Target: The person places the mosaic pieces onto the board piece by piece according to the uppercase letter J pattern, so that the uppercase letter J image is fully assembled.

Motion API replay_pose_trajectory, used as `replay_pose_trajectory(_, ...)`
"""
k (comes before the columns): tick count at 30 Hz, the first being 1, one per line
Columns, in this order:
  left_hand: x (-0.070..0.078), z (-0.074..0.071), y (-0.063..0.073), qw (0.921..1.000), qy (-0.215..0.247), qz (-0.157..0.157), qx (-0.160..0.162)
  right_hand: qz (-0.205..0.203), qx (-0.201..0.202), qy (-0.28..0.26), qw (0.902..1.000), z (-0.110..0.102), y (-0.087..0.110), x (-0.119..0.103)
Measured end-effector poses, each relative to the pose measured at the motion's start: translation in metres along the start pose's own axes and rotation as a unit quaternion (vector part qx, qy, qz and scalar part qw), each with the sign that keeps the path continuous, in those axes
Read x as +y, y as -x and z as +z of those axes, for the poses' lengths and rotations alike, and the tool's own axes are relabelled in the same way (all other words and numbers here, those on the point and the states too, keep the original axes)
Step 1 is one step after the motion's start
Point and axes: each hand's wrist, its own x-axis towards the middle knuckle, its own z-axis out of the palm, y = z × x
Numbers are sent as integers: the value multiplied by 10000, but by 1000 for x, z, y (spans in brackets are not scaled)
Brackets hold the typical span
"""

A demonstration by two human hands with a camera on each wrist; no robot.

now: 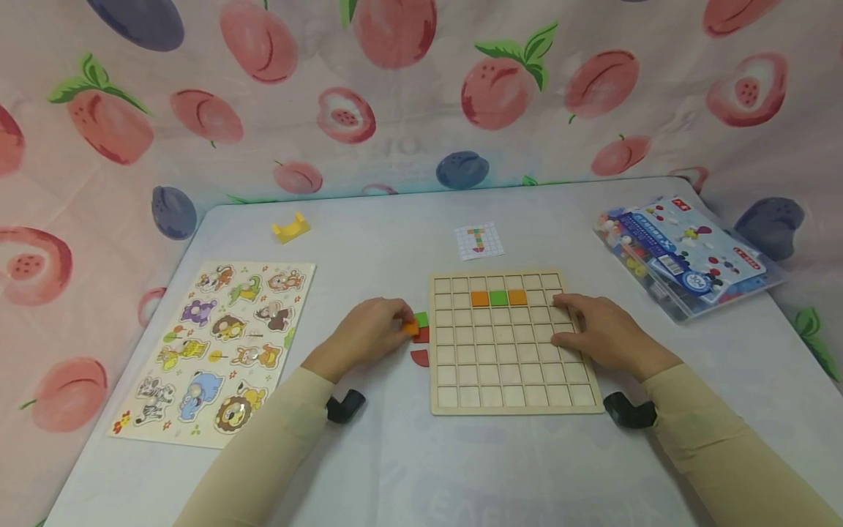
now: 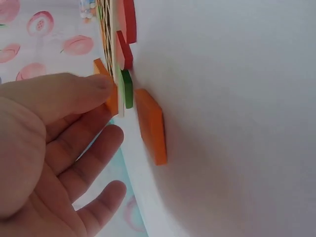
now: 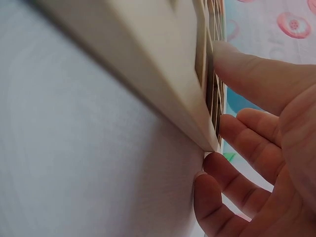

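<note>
- We see the left hand (image 1: 372, 329) just off the left edge of the grid board (image 1: 508, 375), its thumb and finger pinching an orange tile (image 2: 114, 101), the other fingers apart.
- Below that hand, we find a second orange tile (image 2: 152, 128) on the worktop (image 1: 395, 468).
- Between hand and board we count a green tile (image 1: 421, 319), a red square tile (image 1: 422, 336) and a red quarter-round tile (image 1: 420, 358).
- In the grid board, three compartments of the second row from the far edge are filled: orange, green, orange.
- We see the right hand (image 1: 612, 333) at the board's right edge, fingers slightly spread, thumb and forefinger over its cells.
- At far right we see a clear plastic case (image 1: 691, 256) holding small multicoloured pieces (image 1: 635, 252), partly hidden by a printed label.
- At left, we see a puzzle board (image 1: 165, 433) with animal pieces in it.
- Beyond the grid board lies a pattern card (image 1: 478, 241).
</note>
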Motion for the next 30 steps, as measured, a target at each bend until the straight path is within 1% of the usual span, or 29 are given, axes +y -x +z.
replay_pose_trajectory(3,3,-1,-2,9999,81,47,58,12,-6,0,10000,0,0,0)
replay_pose_trajectory(7,7,-1,-6,9999,140,81,46,56,-14,25,10000,0,0,-1)
replay_pose_trajectory(15,16,0,-15,9987,474,79,-140,23,18,65,10000,1,0,-1)
replay_pose_trajectory(19,22,1,-19,9983,523,197,-172,14,23,64,10000,1,0,-1)
replay_pose_trajectory(21,24,1,-21,9979,539,320,-183,14,19,56,10000,1,0,0)
replay_pose_trajectory(24,28,1,-23,9974,523,423,-240,1,16,57,10000,0,0,0)
replay_pose_trajectory(30,36,2,-29,9967,613,366,-377,-53,31,64,10000,0,0,1)
